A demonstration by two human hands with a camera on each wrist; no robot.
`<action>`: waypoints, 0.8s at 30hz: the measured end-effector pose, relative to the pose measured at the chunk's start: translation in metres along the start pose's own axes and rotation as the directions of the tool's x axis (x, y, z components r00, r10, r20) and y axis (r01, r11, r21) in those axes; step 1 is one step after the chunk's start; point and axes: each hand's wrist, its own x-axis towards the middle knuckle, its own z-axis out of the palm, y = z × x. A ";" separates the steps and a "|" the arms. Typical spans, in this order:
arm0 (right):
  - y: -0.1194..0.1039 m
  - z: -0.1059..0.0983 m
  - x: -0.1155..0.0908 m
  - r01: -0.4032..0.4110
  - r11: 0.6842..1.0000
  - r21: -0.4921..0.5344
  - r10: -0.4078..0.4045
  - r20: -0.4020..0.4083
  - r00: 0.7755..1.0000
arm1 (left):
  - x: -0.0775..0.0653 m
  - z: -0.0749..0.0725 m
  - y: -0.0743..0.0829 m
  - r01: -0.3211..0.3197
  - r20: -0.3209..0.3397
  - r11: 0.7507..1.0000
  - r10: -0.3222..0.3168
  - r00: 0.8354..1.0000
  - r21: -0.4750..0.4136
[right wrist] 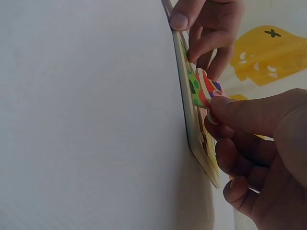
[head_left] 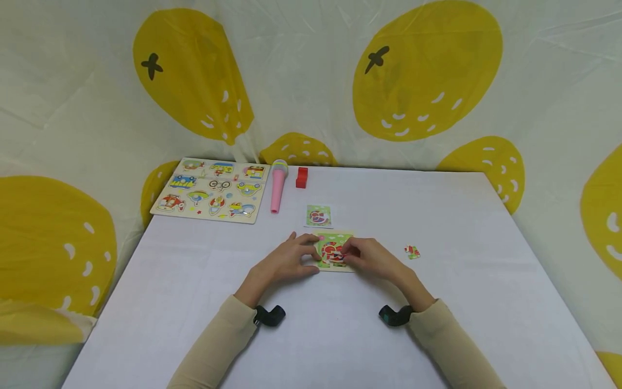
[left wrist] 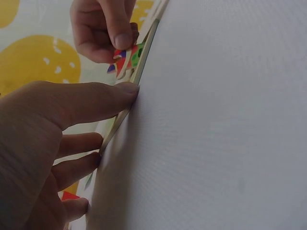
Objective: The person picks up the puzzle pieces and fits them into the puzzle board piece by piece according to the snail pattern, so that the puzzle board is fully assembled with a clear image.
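Observation:
A small wooden jigsaw board (head_left: 335,269) with a green, red and white picture lies on the table between the hands. My left hand (head_left: 291,256) rests at its left side, fingers spread and fairly straight, thumb and fingertips touching the edge. At the board's right side, my right hand (head_left: 374,256) pinches a jigsaw piece (right wrist: 204,88) between thumb and index finger. That piece is green, red and purple and is held tilted over the board; in the right wrist view its lower edge seems to meet the board. Part of the picture is hidden by the fingers.
Loose jigsaw pieces (head_left: 412,252) lie to the right. A picture card (head_left: 318,216) lies behind the board. Farther back are a red block (head_left: 302,177), a pink toy microphone (head_left: 277,189) and a vehicle peg puzzle (head_left: 206,212) at the left. A fruit-patterned curtain (head_left: 301,81) hangs behind.

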 end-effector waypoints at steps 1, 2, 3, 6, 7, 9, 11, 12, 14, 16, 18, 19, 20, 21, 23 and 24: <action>0.000 0.001 0.000 0.003 1.000 -0.007 -0.003 0.001 1.000 | 0.000 0.000 0.000 0.000 0.001 1.000 0.000 1.000 0.001; 0.000 0.002 0.001 0.007 1.000 -0.012 -0.007 0.001 1.000 | 0.000 0.000 0.000 0.000 0.001 1.000 0.000 1.000 0.004; -0.001 0.003 0.001 0.012 1.000 -0.018 -0.012 -0.002 1.000 | 0.000 0.000 0.000 -0.001 0.000 1.000 0.001 1.000 0.005; -0.001 0.006 0.002 0.026 0.999 -0.040 -0.027 -0.010 1.000 | 0.000 0.000 0.000 -0.002 -0.003 1.000 0.002 1.000 0.011; -0.001 0.007 0.002 0.029 0.998 -0.050 -0.030 -0.014 0.999 | 0.000 0.000 0.000 -0.002 -0.003 1.000 0.002 1.000 0.011; -0.001 0.009 0.003 0.036 0.997 -0.063 -0.037 -0.020 0.999 | 0.000 0.000 0.001 -0.002 -0.002 1.000 0.002 1.000 0.012; -0.001 0.010 0.004 0.036 0.997 -0.075 -0.038 -0.026 0.999 | 0.000 0.000 0.001 -0.001 0.000 1.000 0.001 1.000 0.012; -0.001 0.011 0.004 0.041 0.996 -0.081 -0.044 -0.030 0.999 | 0.000 0.000 0.001 0.000 0.001 1.000 0.000 1.000 0.012; -0.001 0.012 0.005 0.047 0.994 -0.099 -0.051 -0.033 0.998 | 0.000 0.000 0.001 0.001 0.001 1.000 -0.001 1.000 0.013; -0.001 0.013 0.005 0.050 0.993 -0.110 -0.054 -0.039 0.998 | 0.000 0.000 0.001 0.000 0.001 1.000 0.000 1.000 0.016; -0.001 0.014 0.005 0.059 0.991 -0.120 -0.064 -0.040 0.997 | 0.000 0.001 0.000 -0.002 0.000 1.000 0.002 1.000 0.018; -0.002 0.014 0.005 0.055 0.991 -0.121 -0.060 -0.039 0.997 | 0.000 0.001 0.000 -0.002 0.001 1.000 0.002 1.000 0.020; -0.002 0.014 0.005 0.053 0.991 -0.120 -0.058 -0.039 0.998 | 0.000 0.002 0.000 -0.003 0.001 1.000 0.003 1.000 0.024; -0.002 0.014 0.005 0.052 0.992 -0.119 -0.057 -0.040 0.998 | 0.000 0.002 0.000 -0.004 0.002 1.000 0.004 1.000 0.031; -0.002 0.015 0.005 0.051 0.991 -0.121 -0.057 -0.045 0.997 | 0.000 0.003 0.000 -0.016 -0.002 0.999 0.016 1.000 0.051; -0.002 0.016 0.006 0.051 0.992 -0.120 -0.057 -0.050 0.997 | 0.000 0.003 0.001 -0.023 -0.005 0.998 0.023 1.000 0.063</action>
